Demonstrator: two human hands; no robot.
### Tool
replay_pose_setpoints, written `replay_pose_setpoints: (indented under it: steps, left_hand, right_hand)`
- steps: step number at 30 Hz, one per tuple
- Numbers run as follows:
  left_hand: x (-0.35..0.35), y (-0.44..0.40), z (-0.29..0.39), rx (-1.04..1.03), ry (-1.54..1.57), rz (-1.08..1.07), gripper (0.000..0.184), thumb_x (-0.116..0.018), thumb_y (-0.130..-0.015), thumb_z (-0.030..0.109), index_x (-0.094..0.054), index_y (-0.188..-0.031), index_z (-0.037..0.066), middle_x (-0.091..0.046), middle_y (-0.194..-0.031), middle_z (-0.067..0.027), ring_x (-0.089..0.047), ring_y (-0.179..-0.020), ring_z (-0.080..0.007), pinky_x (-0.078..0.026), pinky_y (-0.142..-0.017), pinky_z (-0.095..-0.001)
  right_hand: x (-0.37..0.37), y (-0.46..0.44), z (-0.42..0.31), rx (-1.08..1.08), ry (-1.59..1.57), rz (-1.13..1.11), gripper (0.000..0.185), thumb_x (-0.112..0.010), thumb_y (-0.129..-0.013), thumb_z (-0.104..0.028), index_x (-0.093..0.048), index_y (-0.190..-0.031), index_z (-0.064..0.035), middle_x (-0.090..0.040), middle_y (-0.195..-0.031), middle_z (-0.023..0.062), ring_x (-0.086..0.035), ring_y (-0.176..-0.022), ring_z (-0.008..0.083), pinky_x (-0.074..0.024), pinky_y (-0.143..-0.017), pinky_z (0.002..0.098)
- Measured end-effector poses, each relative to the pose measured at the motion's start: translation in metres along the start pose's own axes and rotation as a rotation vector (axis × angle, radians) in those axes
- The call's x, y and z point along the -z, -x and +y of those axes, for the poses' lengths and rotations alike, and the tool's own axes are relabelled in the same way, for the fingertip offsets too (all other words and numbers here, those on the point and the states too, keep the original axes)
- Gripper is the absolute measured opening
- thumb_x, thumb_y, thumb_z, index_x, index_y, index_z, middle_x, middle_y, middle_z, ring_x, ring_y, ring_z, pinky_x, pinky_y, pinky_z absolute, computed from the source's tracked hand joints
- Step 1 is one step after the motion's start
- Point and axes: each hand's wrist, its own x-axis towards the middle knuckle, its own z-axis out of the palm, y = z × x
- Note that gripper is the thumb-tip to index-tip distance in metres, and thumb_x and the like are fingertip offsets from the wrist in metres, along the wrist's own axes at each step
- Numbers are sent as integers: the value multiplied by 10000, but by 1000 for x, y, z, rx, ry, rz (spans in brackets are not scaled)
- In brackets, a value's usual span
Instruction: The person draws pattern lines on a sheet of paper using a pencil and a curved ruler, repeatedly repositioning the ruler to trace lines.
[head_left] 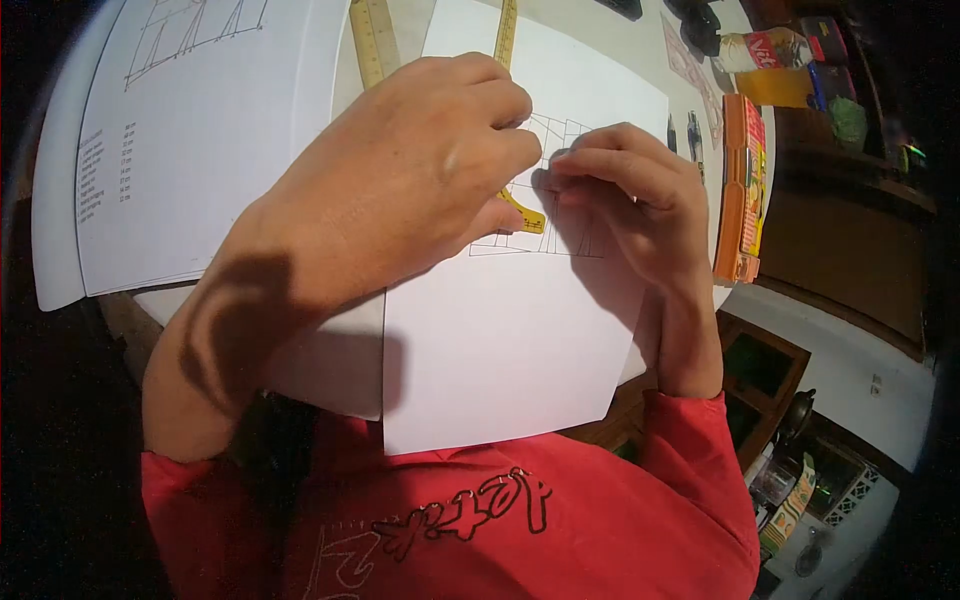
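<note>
L hand [425, 150] clasps yellow curved ruler [534, 222] on dwg. sheet [500, 345], approx. 1 o'clock from ctr.; R hand [645, 190], 2 o'clock, fingers bent, grip: can't tell. 2nd ruler [372, 40], 11 o'clock.

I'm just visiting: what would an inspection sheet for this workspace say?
Surface: pale table, partly covered by paper.
Job's things: white sheet with a line drawing; yellow ruler parts, any join hidden.
Clutter: printed pages at left; pens and orange box at right.
Grips: bare left hand, thumb at the curved yellow end; bare right hand, fingers bent over the drawing, whether holding anything unclear.
Cables: nothing seen.
Surroundings: colourful packets at right; dark edges.
</note>
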Motion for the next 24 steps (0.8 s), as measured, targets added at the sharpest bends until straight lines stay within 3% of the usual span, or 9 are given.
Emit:
replay_pose_setpoints:
  steps: [7, 24]
  left_hand:
    - [-1, 0, -2, -9, -12, 8, 264, -846, -874, 196, -710, -1036, 38, -667, -1273, -103, -607, -1263, -311, -516, -1072, -431]
    - [-6, 0, -2, -20, -3, 36, 256, -835, -885, 198, -708, -1034, 32, -666, -1268, -104, -609, -1251, -311, -521, -1053, -432]
  right_hand:
    - [-4, -2, -8, 93, 216, -32, 155, -791, -889, 65, -796, -1017, -23, -713, -988, 79, -673, -807, 197, -541, -683, 304]
    - [-3, -1, -3, 104, 157, 4, 178, -810, -871, 67, -800, -1024, -24, -715, -989, 80, -676, -815, 193, -551, -694, 278]
